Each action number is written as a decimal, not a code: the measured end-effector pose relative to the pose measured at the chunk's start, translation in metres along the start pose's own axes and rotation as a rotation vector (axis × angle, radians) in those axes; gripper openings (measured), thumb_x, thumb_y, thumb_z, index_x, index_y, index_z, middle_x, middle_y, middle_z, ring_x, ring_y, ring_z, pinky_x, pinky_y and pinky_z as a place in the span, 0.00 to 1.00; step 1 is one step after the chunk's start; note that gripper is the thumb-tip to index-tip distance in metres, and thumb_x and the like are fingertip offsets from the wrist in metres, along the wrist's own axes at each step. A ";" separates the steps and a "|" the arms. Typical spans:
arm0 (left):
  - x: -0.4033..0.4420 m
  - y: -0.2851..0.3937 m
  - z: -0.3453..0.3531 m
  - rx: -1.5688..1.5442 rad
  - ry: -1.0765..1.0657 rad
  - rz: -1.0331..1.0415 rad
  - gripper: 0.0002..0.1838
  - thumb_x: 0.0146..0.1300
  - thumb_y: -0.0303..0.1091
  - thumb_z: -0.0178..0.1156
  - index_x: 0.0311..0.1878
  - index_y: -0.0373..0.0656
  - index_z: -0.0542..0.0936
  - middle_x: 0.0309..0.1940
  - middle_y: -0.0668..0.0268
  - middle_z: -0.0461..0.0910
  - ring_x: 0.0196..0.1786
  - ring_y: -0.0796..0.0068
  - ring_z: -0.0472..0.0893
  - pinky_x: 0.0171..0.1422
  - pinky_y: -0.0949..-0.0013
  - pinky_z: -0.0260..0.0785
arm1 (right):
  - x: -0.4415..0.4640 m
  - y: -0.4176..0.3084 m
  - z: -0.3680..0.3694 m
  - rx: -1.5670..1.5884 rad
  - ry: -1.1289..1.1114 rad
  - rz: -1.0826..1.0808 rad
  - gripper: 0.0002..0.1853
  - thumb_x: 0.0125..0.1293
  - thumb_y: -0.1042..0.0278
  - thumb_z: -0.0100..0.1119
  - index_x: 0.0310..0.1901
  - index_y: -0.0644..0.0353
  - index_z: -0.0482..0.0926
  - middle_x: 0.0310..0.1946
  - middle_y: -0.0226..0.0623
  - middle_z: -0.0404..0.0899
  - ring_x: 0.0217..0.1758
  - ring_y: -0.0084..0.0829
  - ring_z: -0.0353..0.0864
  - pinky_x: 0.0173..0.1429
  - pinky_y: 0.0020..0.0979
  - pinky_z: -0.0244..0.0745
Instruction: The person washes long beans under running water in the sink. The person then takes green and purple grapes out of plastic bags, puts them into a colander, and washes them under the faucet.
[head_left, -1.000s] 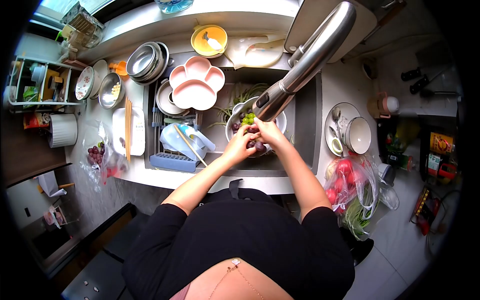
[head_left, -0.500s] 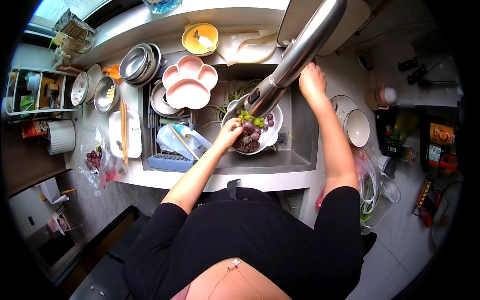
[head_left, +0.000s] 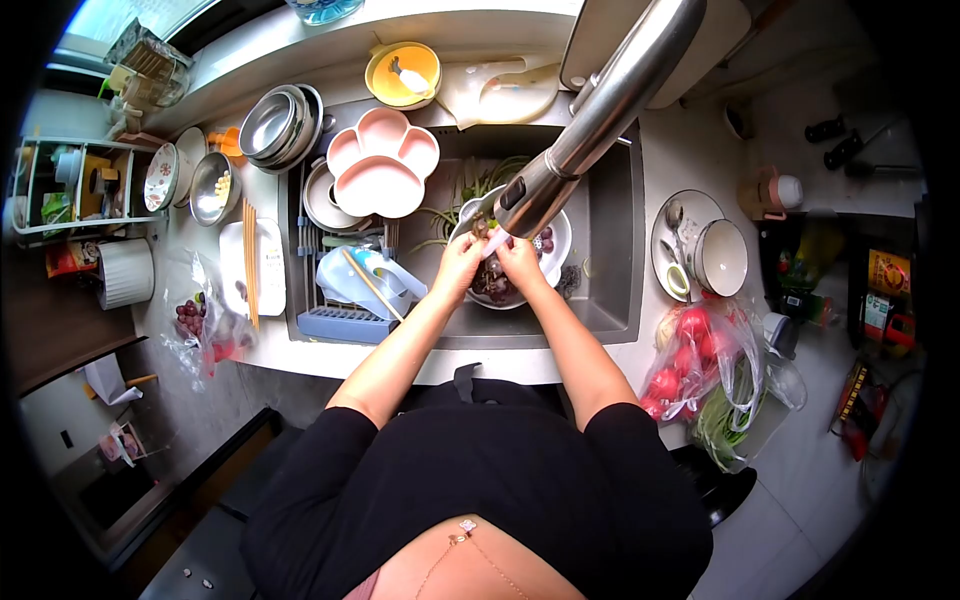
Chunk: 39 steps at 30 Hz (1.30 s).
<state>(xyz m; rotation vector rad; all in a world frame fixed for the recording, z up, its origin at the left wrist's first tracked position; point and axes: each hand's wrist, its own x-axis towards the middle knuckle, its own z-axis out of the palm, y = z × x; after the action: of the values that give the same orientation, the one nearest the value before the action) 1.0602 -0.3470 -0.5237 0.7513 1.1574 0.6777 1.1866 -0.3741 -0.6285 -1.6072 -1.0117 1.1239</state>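
Note:
Purple grapes (head_left: 493,283) lie in a white colander (head_left: 563,235) inside the steel sink (head_left: 612,270). The metal faucet (head_left: 550,170) reaches over it, and a pale streak, seemingly water, shows below its head. My left hand (head_left: 463,262) is closed at the colander's near left side, gripping the bunch of grapes. Close beside it, my right hand (head_left: 518,262) bends its fingers in against the same bunch. The fingertips of both are partly hidden by the faucet head and blur. Long green vegetables (head_left: 485,180) lie in the sink behind the colander.
A dish rack (head_left: 345,325) with a pink paw-shaped plate (head_left: 380,185) fills the sink's left side. Metal bowls (head_left: 268,125) stand behind it. Right of the sink sit a plate with spoons (head_left: 672,235), a bowl (head_left: 722,257) and a bag of red produce (head_left: 690,350).
My right hand has come from the sink's back right edge to join the left over the colander. A pale streak now shows under the faucet head. The red bag and spoons are uncovered.

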 end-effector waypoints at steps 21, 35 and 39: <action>0.008 -0.003 -0.013 -0.027 -0.133 0.014 0.10 0.59 0.35 0.56 0.42 0.41 0.77 0.34 0.72 0.77 0.37 0.84 0.73 0.43 0.79 0.64 | -0.014 -0.037 -0.018 0.366 -0.273 0.229 0.19 0.69 0.57 0.47 0.52 0.63 0.71 0.43 0.35 0.77 0.48 0.26 0.73 0.55 0.26 0.66; -0.002 0.002 0.005 0.005 -0.152 0.062 0.14 0.60 0.40 0.56 0.44 0.41 0.77 0.31 0.74 0.75 0.33 0.85 0.70 0.36 0.79 0.60 | 0.101 -0.163 -0.137 0.914 0.471 -0.152 0.41 0.63 0.72 0.52 0.68 0.68 0.33 0.71 0.52 0.33 0.75 0.37 0.33 0.74 0.34 0.33; 0.010 -0.023 -0.005 0.051 -0.138 0.091 0.14 0.60 0.39 0.56 0.45 0.41 0.77 0.31 0.74 0.75 0.33 0.85 0.70 0.36 0.80 0.60 | 0.118 -0.174 -0.141 0.868 0.428 -0.263 0.43 0.63 0.72 0.53 0.68 0.67 0.32 0.71 0.51 0.33 0.75 0.37 0.30 0.74 0.35 0.32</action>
<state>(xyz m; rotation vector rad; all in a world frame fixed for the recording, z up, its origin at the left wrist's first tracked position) 1.0602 -0.3518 -0.5492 0.8843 1.0224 0.6640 1.3306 -0.2479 -0.4627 -0.9082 -0.3405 0.8108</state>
